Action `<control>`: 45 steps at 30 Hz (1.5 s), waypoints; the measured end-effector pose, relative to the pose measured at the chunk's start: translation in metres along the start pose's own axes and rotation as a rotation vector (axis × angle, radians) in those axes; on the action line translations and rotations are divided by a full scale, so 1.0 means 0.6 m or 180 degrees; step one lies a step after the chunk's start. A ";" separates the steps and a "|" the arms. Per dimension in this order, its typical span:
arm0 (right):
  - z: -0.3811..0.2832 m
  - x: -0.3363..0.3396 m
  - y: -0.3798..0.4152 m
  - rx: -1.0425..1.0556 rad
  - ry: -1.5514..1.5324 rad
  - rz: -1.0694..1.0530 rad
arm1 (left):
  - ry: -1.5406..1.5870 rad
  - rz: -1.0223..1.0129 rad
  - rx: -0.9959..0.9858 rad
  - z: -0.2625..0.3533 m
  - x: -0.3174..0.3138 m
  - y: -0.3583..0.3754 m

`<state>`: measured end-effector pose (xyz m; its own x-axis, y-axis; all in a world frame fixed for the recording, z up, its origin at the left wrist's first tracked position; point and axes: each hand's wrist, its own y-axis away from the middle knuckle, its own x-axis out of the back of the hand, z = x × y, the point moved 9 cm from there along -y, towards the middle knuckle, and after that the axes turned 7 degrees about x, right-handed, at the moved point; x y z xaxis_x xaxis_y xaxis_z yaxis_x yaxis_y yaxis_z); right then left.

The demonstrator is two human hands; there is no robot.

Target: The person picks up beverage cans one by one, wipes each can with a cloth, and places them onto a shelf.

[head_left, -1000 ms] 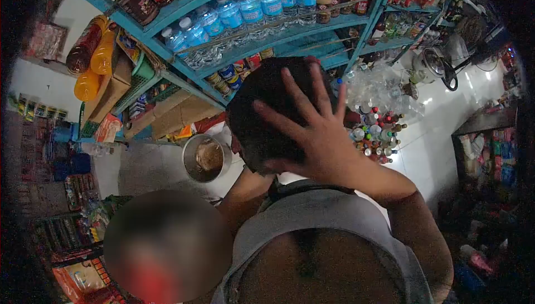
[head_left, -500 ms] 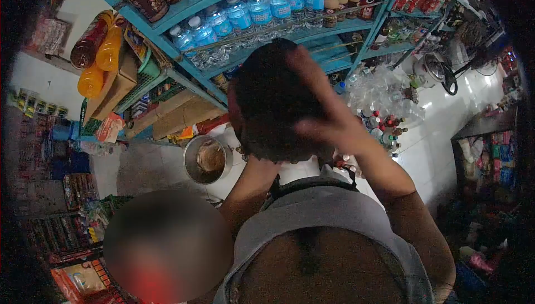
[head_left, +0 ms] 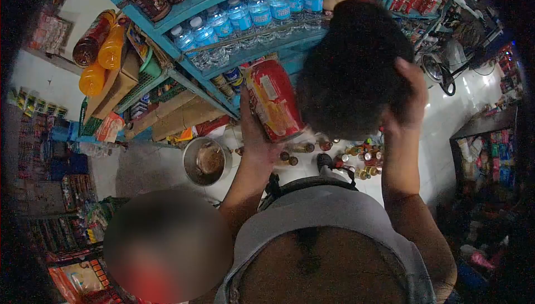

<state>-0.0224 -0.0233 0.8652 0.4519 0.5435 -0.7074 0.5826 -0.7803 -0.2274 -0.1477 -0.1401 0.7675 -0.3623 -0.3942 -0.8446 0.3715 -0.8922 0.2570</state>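
My left hand (head_left: 258, 140) holds a red-and-yellow printed pack (head_left: 275, 97) from below and its left side, with the thumb along the edge. Up at the right, my right hand (head_left: 409, 95) grips the side of a bulky black thing (head_left: 356, 70), dark and without visible markings. Its fingers curl around the black edge. The black thing overlaps the right side of the pack in this view and hides part of the shelf behind it.
Blue shelving (head_left: 245, 42) ahead carries a row of water bottles (head_left: 259, 11). Several small bottles (head_left: 365, 159) stand on the tiled floor near a shoe (head_left: 325, 162). A metal pot (head_left: 206, 159) sits to the left. A blurred person (head_left: 167, 248) is at lower left.
The black thing has moved right and up with my right hand, away from my left hand. The red-and-yellow pack, hidden before, now shows in my left hand.
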 end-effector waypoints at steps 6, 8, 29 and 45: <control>0.069 -0.145 0.061 0.1466 0.3470 -0.2626 | -0.0329 -0.0048 -0.0362 0.007 -0.014 0.000; 0.104 -0.170 0.087 0.1632 0.4149 -0.2926 | -0.0344 -0.0038 -0.0409 0.008 -0.014 -0.001; 0.130 -0.067 0.018 0.0586 0.2331 -0.0991 | -0.0760 0.0074 -0.0874 0.007 -0.032 0.022; 0.187 -0.026 0.021 -0.1249 0.0320 -0.0182 | -0.1281 -0.0068 -0.1598 0.038 -0.041 0.026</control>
<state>-0.0980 -0.0763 0.7981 0.4638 0.6253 -0.6276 0.8135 -0.5812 0.0221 -0.1522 -0.1496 0.8029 -0.6303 -0.5165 -0.5796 0.6801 -0.7273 -0.0915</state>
